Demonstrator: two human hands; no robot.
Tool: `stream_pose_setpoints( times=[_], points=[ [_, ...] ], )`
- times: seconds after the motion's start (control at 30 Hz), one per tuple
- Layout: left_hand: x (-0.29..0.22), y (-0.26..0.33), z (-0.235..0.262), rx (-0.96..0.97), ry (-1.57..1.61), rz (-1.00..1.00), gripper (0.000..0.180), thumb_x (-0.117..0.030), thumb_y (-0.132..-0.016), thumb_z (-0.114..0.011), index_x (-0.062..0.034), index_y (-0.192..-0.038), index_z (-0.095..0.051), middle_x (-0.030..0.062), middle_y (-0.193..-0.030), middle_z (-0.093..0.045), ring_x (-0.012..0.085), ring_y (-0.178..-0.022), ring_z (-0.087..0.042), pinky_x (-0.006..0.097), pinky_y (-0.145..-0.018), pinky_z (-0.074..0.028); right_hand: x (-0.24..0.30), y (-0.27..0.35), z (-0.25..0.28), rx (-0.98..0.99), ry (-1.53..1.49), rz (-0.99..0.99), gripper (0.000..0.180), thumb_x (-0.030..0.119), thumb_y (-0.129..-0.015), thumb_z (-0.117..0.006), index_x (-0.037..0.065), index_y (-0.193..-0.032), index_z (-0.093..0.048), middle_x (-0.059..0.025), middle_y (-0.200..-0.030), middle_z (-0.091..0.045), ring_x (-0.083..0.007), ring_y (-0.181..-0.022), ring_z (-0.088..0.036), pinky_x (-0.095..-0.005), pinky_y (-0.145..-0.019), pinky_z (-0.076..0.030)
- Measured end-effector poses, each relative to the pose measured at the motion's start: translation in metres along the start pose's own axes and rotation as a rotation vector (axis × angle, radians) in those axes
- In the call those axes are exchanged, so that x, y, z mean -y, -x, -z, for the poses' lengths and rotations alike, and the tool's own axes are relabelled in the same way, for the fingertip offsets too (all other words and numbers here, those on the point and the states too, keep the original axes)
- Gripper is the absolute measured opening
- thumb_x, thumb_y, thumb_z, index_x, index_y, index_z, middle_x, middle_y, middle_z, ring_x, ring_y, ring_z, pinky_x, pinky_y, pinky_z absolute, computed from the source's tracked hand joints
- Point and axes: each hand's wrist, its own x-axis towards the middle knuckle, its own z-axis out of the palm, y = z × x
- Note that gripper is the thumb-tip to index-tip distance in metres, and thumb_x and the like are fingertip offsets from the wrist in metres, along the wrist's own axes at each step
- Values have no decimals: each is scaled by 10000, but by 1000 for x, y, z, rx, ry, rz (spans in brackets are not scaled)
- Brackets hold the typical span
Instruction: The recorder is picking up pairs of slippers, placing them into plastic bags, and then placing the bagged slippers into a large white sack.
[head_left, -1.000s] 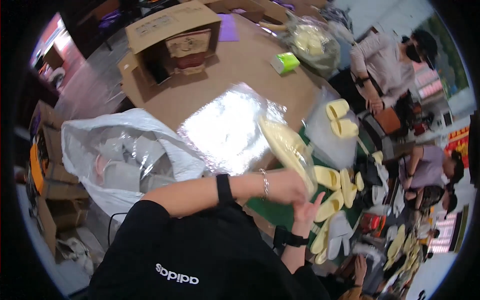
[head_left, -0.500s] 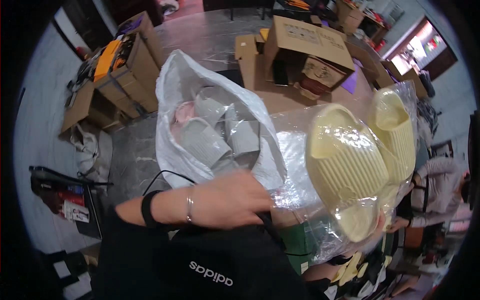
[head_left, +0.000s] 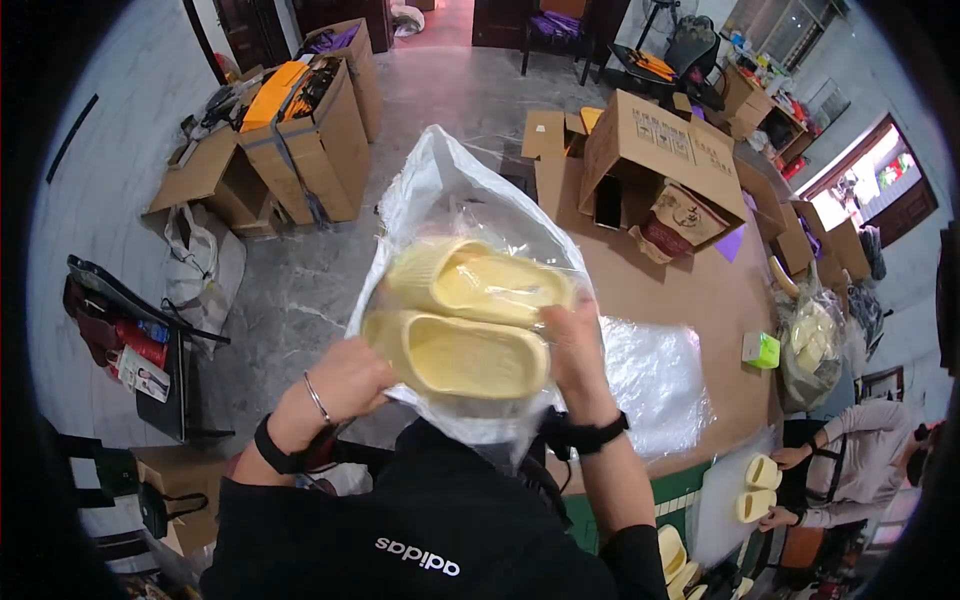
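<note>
A pair of pale yellow slides [head_left: 468, 322] sits inside a clear plastic bag [head_left: 440, 190] that I hold up in front of me. My left hand [head_left: 345, 382] grips the bag's lower left, beside the lower slide. My right hand [head_left: 578, 345] clasps the bag's right side, with fingers against both slides. The bag's upper part stands up empty and crinkled above the slides.
A brown table [head_left: 690, 300] carries a stack of clear bags [head_left: 650, 385], an open cardboard box [head_left: 665, 160] and a small green box [head_left: 762, 350]. A seated person [head_left: 850, 475] at lower right handles more yellow slides [head_left: 755, 488]. Open cartons [head_left: 300, 130] stand on the floor at left.
The view swung left and the bag with the slides came to the middle. The slides now lie flat, one above the other, and my right hand has come up onto the bag.
</note>
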Motion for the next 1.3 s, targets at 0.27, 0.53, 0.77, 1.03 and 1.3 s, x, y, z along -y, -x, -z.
stream_pose_setpoints(
  times=[0.27,0.53,0.77,1.03,1.3],
  points=[
    [-8,-18,10,76,116,-153,213,-227,-644,-682,-75,-784,-627,134,-760,-584,308,-792,-567,379,-692,-445,-86,-31,-22,-106,230,91,531,4,-721,-543,61,-1124,-203,-138,-1079,-378,-195,-991,-449,-288,-771,-451],
    [-24,-103,-7,10,-67,-210,1094,-544,-495,-761,-186,-1383,-230,227,-1410,-145,526,-1255,-116,585,-1004,-168,-43,-10,-14,-36,156,-59,776,34,-766,-604,53,-1292,-34,-121,-1014,-526,-160,-872,-556,-275,-739,-477],
    [18,-158,-74,30,67,-154,1243,-444,-438,-824,-81,-1400,-126,279,-1414,-94,394,-1332,-26,491,-1052,-81,-18,44,59,-346,271,295,431,90,-799,-590,24,-1172,-385,-85,-976,-544,-137,-913,-528,-267,-785,-441],
    [-34,-163,-7,223,-379,-289,1103,-260,-497,-814,-48,-1376,-182,247,-1365,-246,405,-1286,-173,432,-1046,-191,-78,229,235,-1329,-28,377,255,144,-839,-553,5,-1050,-517,-47,-721,-569,-115,-623,-534,-233,-588,-444],
    [-209,-163,-23,243,-221,-826,603,-101,-685,-673,-22,-1231,-428,210,-1137,-493,374,-1087,-440,457,-1000,-270,-219,489,294,-2385,485,61,240,203,-864,-507,-26,-909,-565,-120,-774,-589,-210,-644,-554,-325,-590,-431]
  ],
)
